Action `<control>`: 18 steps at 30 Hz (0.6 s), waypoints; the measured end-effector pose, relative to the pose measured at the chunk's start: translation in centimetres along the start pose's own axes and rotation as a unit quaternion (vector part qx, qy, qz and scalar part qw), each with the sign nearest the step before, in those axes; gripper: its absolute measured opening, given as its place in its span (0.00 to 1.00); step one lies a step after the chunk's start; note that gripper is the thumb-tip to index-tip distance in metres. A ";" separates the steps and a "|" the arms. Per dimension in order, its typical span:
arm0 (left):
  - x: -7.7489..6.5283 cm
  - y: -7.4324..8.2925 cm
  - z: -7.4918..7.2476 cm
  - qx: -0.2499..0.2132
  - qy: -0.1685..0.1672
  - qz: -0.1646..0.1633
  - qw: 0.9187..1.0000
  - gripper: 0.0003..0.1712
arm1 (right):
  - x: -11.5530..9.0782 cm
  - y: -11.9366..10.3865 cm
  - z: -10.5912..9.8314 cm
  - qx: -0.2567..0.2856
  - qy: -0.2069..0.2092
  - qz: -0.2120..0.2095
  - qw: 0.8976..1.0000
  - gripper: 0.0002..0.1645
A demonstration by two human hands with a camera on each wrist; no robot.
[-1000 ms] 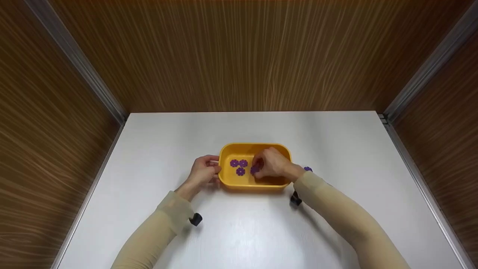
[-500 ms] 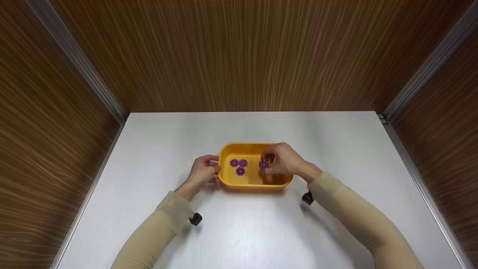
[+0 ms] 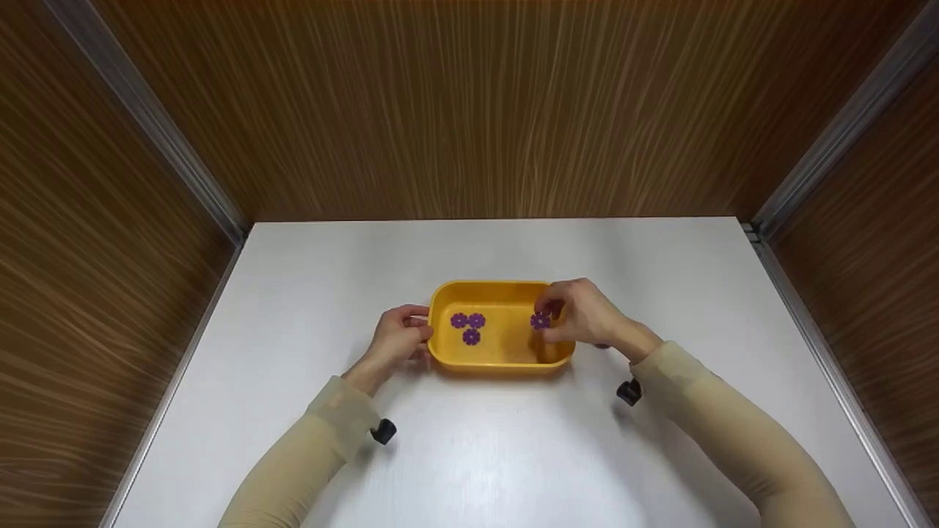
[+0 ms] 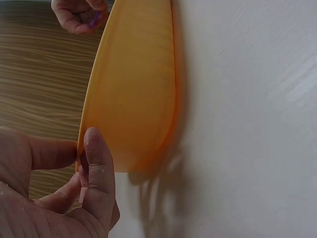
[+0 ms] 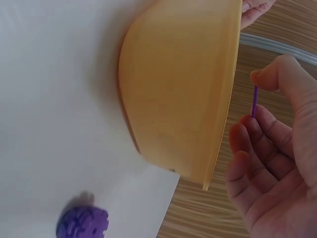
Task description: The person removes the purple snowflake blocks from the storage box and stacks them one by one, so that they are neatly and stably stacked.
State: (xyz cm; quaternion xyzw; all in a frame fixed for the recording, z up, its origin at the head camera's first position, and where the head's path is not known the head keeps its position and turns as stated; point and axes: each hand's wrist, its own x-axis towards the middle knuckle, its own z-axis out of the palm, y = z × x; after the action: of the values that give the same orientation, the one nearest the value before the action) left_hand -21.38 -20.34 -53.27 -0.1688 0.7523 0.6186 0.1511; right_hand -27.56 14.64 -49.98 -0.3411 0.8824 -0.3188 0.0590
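A yellow plastic box (image 3: 506, 352) stands on the white table, with three purple flower-shaped discs (image 3: 472, 336) lying on its floor toward the left. My left hand (image 3: 400, 334) pinches the box's left end at the rim; the left wrist view shows the thumb and fingers (image 4: 99, 168) on either side of the wall. Between thumb and fingertips, my right hand (image 3: 583, 312) holds another purple flower-shaped disc (image 3: 541, 321) over the box's right end. Seen edge-on in the right wrist view, that held disc (image 5: 254, 101) is higher than the rim.
To the right of the box, a purple cluster of joined discs (image 5: 83, 223) lies on the table, mostly hidden by the right wrist in the head view. Wood-grain panels (image 3: 499, 110) close off the table's back and sides.
My right hand has lifted the disc from the box floor and moved it rightward to the right end. The left hand and the other three discs have stayed in place.
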 end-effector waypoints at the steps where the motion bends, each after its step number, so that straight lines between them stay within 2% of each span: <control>1: 0.0 0.0 0.0 -0.001 -0.001 0.002 1.000 0.25 | -0.1 0.2 -0.1 -0.002 0.004 -0.007 1.000 0.18; 8: 0.0 0.1 0.0 0.001 0.000 -0.003 1.000 0.24 | -1.0 1.1 -0.9 -0.008 0.017 -0.024 1.000 0.17; 18: 0.1 0.1 0.0 -0.007 0.001 -0.006 1.000 0.24 | -1.9 1.9 -1.8 0.007 0.031 0.003 0.999 0.15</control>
State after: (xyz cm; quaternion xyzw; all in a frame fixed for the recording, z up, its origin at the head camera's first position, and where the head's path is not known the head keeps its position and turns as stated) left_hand -21.47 -20.34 -53.25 -0.1750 0.7469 0.6230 0.1532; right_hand -27.77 17.88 -49.94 -0.3282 0.8823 -0.3356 0.0346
